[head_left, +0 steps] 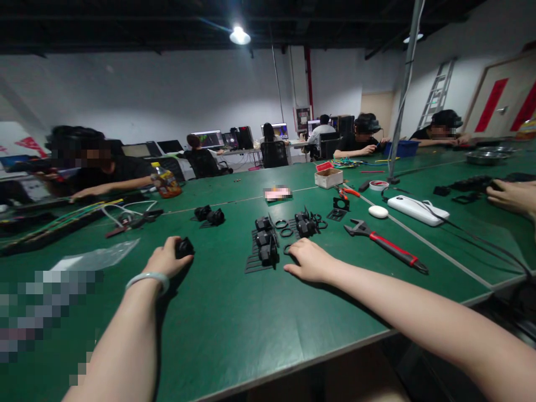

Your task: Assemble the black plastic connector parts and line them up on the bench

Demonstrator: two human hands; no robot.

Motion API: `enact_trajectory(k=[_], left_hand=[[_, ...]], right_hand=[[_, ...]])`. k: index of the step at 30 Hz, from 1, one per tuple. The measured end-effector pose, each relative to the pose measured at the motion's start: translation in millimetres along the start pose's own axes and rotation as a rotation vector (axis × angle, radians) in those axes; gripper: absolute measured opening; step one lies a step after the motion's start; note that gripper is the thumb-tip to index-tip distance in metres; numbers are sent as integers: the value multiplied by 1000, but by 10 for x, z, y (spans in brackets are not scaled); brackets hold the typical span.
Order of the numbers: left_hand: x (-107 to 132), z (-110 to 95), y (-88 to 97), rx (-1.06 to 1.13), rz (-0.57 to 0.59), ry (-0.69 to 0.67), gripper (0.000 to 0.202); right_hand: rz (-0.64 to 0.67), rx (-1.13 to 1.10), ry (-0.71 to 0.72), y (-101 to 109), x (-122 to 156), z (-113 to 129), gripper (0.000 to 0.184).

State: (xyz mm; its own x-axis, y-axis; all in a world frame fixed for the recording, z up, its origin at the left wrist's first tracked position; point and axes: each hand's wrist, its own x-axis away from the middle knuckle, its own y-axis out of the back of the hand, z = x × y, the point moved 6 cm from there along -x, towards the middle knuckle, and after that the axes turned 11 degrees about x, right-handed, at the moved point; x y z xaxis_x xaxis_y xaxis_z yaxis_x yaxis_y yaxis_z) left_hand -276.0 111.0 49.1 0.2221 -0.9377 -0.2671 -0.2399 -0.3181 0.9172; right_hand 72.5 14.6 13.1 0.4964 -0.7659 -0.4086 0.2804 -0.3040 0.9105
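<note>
My left hand (pixel 164 258) is closed around a black plastic cable gland (pixel 184 248), low over the left part of the green table. My right hand (pixel 310 261) lies near the middle with its thumb apart from the fingers. Its fingertips touch a black ring (pixel 287 249) on the tabletop. Just left of it, several black threaded fittings sit on slotted brackets (pixel 263 243). Beyond the right hand is a second group of fittings on brackets (pixel 305 223). Loose black rings (pixel 286 232) lie between the two groups. Another pair of black fittings (pixel 209 215) stands farther left.
An adjustable wrench (pixel 387 245) with red-and-black handle lies right of my right hand. Around it are a black angle bracket (pixel 340 205), a white oval object (pixel 378 212) and a white power bank (pixel 417 210) with a cable. A plastic bag (pixel 94 259) lies left. Co-workers sit around the table.
</note>
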Motion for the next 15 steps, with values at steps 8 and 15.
enact_trajectory(k=[8, 15], left_hand=[[120, -116, 141, -142, 62, -8, 59], [529, -721, 651, -15, -340, -74, 65]], right_hand=[[-91, -9, 114, 26, -57, 68, 40], [-67, -68, 146, 61, -57, 27, 36]])
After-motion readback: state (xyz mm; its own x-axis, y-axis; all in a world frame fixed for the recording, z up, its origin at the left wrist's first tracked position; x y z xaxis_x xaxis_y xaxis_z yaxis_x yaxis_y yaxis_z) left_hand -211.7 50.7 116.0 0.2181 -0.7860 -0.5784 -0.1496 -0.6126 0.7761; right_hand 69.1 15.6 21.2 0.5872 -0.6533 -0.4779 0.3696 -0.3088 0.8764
